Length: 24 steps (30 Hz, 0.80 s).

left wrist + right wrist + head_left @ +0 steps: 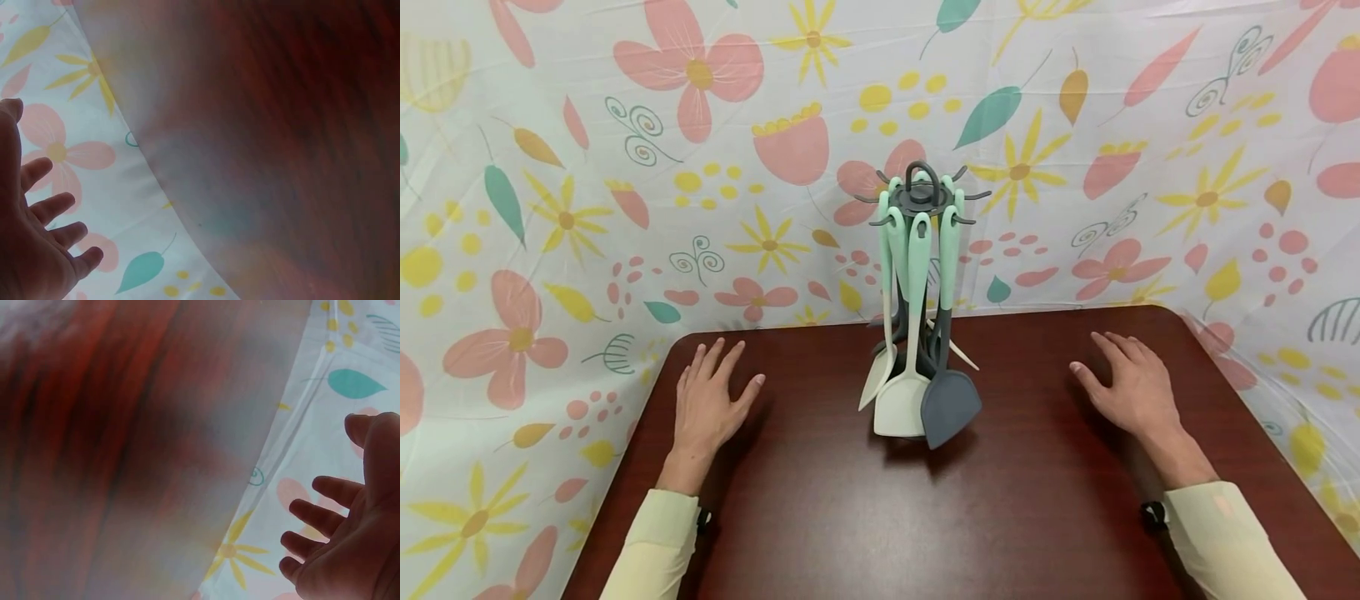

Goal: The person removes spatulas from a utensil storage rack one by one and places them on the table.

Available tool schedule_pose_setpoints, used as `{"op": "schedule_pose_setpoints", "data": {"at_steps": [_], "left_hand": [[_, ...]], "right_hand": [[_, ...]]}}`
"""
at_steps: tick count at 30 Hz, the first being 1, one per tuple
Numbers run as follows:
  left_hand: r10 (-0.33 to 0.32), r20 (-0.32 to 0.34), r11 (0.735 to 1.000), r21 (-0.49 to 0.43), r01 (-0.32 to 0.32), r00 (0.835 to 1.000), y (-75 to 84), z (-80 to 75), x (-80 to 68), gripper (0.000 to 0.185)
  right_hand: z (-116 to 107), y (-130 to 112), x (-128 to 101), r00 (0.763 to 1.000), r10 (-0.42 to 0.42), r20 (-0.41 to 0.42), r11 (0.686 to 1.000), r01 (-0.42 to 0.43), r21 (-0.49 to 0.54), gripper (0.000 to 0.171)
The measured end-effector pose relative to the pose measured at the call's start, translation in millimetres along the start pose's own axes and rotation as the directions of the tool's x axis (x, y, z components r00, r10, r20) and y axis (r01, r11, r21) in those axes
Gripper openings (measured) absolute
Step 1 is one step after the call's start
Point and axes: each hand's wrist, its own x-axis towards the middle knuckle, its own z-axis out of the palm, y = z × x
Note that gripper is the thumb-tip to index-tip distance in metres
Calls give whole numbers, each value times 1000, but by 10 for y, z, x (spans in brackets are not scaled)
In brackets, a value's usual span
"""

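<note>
Head view first: both hands lie flat on the dark table [820, 517], palms down, fingers straight and a bit spread, holding nothing. The left hand [707, 408] sits close to the table's left edge, with its fingertips not far short of the far edge. The right hand [1131, 392] mirrors it on the other side, fingertips aimed at the far right corner, just short of the rounded edge there. Between the two thumbs stands the rack [921, 308], well apart from either hand, with a good stretch of bare wood on each side. Mint-handled utensils hang from its hooks, and a grey spatula [950, 407] and a cream spatula [901, 404] dangle lowest on the near side, just beside each other. The floral cloth [625, 167] rises right behind the far edge and wraps around both sides of the table.

Left wrist view: pretty blurry. You see the left hand [31, 244] from below the palm, fingers apart and gripping nothing, with the cloth [81, 156] past the fingertips and the table [281, 137] edge running diagonally beside them.

Right wrist view: same deal mirrored, right hand [350, 544] with fingers separated and empty, cloth [300, 469] beyond them, table [125, 456] edge slanting just off the fingertips. The rack isn't visible in either wrist view.
</note>
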Motion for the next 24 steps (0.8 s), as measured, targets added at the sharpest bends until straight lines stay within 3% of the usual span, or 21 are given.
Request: {"op": "schedule_pose_setpoints", "data": {"at_steps": [13, 24], "left_hand": [[31, -63, 998, -51, -34, 998, 15, -14, -50, 58], [-31, -26, 997, -73, 29, 999, 32, -11, -134, 58]], "right_hand": [[-10, -55, -16, 1000, 27, -8, 999, -26, 36, 57], [-26, -99, -41, 999, 41, 11, 998, -42, 56, 58]]}}
